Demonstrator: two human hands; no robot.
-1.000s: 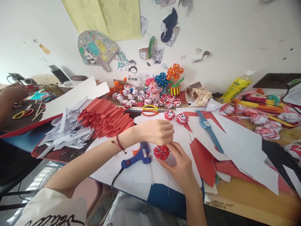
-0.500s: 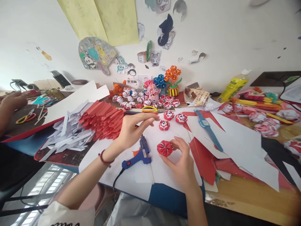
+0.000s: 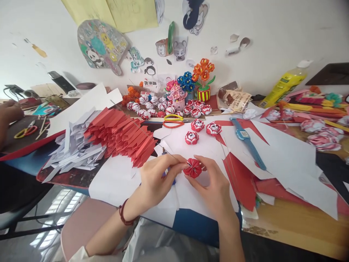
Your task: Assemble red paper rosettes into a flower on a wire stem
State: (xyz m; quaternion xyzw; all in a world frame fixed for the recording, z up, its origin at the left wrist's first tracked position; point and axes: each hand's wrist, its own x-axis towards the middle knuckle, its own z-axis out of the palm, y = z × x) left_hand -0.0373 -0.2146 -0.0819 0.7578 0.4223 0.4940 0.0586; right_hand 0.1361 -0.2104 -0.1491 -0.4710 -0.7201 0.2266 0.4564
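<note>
My right hand grips a folded red paper flower between thumb and fingers, its pleated underside towards me. My left hand is closed in a pinch at the flower's left edge. From that pinch a thin dark wire slants up and left across the red strips; its end at the flower is too small to make out. Behind my left hand a blue glue gun lies mostly hidden. Beyond the hands, three red-and-white paper flowers sit on the white paper.
Piles of folded red paper strips and white strips lie left. A blue watch rests on paper at right. Finished flowers and a yellow bottle stand along the wall. Another person's hand is at far left.
My left hand has come down and right to the red flower, now with a thin wire in its pinch, and covers most of the glue gun. My right hand still holds the flower.
</note>
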